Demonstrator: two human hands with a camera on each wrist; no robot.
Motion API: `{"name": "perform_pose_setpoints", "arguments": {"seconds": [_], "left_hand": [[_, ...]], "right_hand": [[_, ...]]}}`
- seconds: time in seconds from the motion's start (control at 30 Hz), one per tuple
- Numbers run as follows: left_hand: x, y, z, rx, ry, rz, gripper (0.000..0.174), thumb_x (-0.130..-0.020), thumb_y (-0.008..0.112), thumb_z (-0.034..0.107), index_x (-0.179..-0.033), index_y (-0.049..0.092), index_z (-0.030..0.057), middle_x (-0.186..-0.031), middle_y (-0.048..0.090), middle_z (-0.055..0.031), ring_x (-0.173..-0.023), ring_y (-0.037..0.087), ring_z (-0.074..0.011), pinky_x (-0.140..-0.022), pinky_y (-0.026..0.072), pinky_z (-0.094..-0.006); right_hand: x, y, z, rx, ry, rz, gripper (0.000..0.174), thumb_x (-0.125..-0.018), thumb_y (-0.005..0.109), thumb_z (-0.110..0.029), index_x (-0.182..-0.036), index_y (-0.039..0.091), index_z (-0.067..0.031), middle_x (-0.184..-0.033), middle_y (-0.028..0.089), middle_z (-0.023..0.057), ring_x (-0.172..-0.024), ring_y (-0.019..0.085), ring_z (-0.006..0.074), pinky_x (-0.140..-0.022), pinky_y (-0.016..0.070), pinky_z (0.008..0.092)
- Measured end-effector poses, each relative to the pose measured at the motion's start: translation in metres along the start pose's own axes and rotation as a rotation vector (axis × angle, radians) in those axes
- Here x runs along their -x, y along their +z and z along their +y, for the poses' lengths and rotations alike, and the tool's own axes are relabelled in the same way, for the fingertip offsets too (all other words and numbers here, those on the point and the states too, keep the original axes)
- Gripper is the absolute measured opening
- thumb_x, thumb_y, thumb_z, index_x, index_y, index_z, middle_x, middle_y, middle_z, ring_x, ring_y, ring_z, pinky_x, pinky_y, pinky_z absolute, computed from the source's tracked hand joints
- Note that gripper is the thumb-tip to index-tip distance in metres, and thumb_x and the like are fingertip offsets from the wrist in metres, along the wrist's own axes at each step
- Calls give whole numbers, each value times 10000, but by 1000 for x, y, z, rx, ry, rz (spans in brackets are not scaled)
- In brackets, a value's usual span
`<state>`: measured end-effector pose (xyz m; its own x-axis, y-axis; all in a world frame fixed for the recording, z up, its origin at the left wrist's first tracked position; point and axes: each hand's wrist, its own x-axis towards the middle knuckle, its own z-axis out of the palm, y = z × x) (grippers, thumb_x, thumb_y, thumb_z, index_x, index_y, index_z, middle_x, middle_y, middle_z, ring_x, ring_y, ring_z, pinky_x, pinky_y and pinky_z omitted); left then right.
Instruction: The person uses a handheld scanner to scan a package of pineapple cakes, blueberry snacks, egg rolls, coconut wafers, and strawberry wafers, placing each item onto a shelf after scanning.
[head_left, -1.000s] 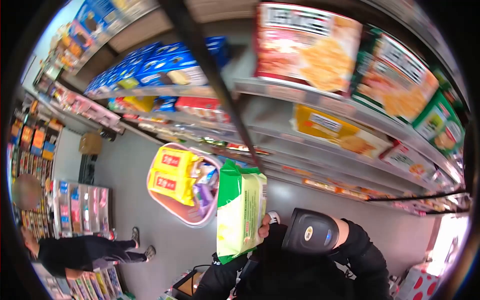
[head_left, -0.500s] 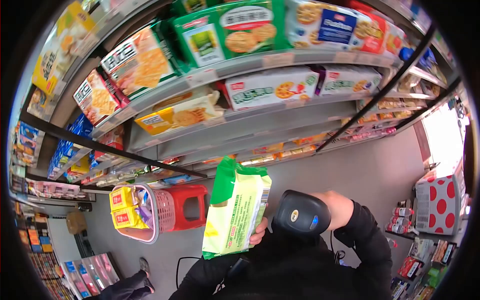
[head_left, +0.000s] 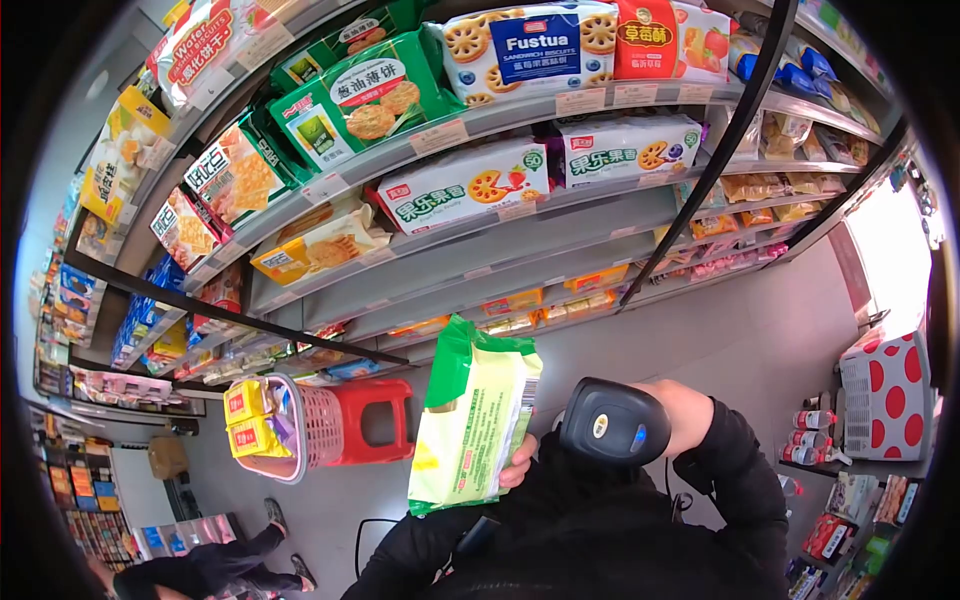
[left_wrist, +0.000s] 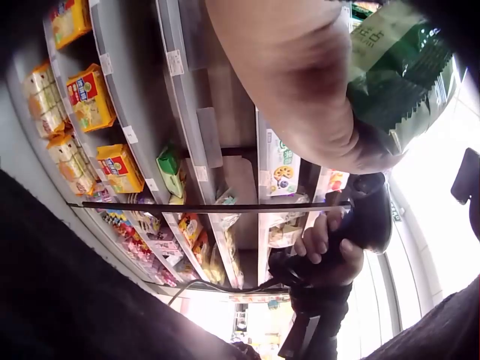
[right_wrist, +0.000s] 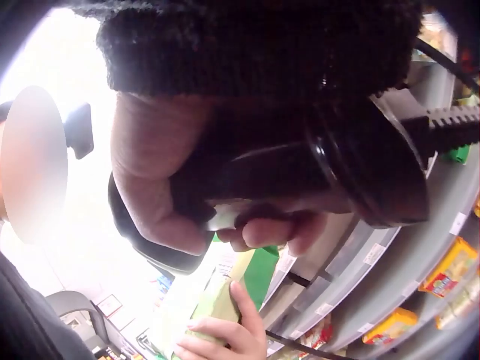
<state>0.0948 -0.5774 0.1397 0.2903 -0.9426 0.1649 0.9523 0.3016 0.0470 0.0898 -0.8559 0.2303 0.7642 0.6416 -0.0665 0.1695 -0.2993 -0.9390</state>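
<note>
Before the shelves [head_left: 500, 262], two hands grip: left hand [head_left: 517, 463] one green packet [head_left: 470, 425], right hand [head_left: 685, 415] one scanner [head_left: 612, 428].

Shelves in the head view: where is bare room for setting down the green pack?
The grey shelf under the white biscuit boxes is bare, right of the yellow cracker packs. The upper shelves are crowded.

Left hand [head_left: 518, 464] grips green pack [head_left: 472, 430] upright; right hand [head_left: 686, 414] holds scanner [head_left: 614, 424] just beside it. Pink basket [head_left: 320, 430] next to red stool [head_left: 378, 412], below stocked biscuit shelves [head_left: 520, 113].
</note>
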Motion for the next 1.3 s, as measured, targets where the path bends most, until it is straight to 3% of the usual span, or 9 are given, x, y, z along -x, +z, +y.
{"name": "perform_pose_setpoints", "arguments": {"seconds": [0.17, 0.23, 0.27, 0.33, 0.4, 0.57, 0.93, 1.17, 1.3], "left_hand": [[-8, -8, 0, -17, -24, -10, 663, -750, 476, 485, -1291, 239, 185, -958, 418, -102, -727, 486, -218, -664, 360, -320], [-10, -8, -4, -189, 174, 348, 631, -737, 519, 457, -1235, 324, 122, -939, 456, -112, -724, 500, -218, -655, 385, -301], [-9, -3, -12, -157, 266, 571, 472, -814, 433, 399, -1135, 409, 52, -945, 493, -185, -690, 533, -238, -626, 470, -282], [-8, -18, -7, -142, 335, 630, 483, -833, 394, 426, -1149, 407, 61, -1010, 507, -141, -810, 550, -230, -693, 470, -316], [-30, -6, -1, -277, 559, 971, 521, -854, 318, 458, -1207, 353, 76, -1180, 446, -82, -1047, 458, -251, -894, 361, -391], [-36, -44, 12, -322, 623, 867, 504, -861, 348, 408, -1225, 305, 62, -1229, 387, -91, -1111, 396, -244, -935, 315, -396], [-69, -71, 38, -242, 642, 660, 558, -803, 513, 317, -1235, 285, 49, -1245, 358, -85, -1148, 342, -237, -973, 245, -403], [-82, -82, 40, -365, 458, 681, 511, -737, 600, 94, -1187, 362, 48, -1206, 403, -87, -1133, 363, -228, -970, 251, -390], [-83, -97, 40, -658, 369, 724, 564, -705, 649, 122, -1190, 367, 65, -1201, 407, -78, -1132, 363, -216, -961, 260, -399]], "right_hand": [[10, -7, 13, -84, -6, 48, 484, -607, 675, -160, -1017, 470, -7, -870, 569, 147, -781, 561, 280, -696, 446, 313], [13, -7, 17, -118, 12, 69, 496, -599, 690, -151, -1019, 467, -7, -879, 567, 140, -792, 560, 259, -710, 441, 306], [12, -5, 16, -130, -31, 158, 487, -599, 699, -131, -1013, 471, -11, -878, 568, 117, -800, 553, 225, -725, 434, 297], [10, 4, 18, -145, -71, 253, 480, -599, 708, -111, -1007, 475, -16, -877, 569, 95, -809, 545, 191, -740, 427, 288], [3, 18, 33, -426, 73, 453, 431, -611, 705, -77, -985, 495, -30, -879, 564, 63, -825, 526, 151, -753, 419, 283], [-21, 42, 63, -836, 127, 514, 362, -692, 627, -8, -1027, 489, -23, -934, 570, 49, -829, 540, 105, -742, 441, 261], [-37, 60, 98, -842, 227, 868, 495, -665, 633, -16, -1122, 443, -33, -1044, 522, 71, -837, 498, 127, -737, 417, 267], [-49, 61, 121, -977, 188, 1161, 428, -665, 628, 47, -1055, 467, -20, -952, 535, 49, -822, 519, 124, -722, 425, 267], [-41, 56, 137, -1049, 212, 1256, 423, -670, 627, 40, -1057, 467, -18, -950, 535, 49, -863, 511, 136, -753, 414, 279]]}}
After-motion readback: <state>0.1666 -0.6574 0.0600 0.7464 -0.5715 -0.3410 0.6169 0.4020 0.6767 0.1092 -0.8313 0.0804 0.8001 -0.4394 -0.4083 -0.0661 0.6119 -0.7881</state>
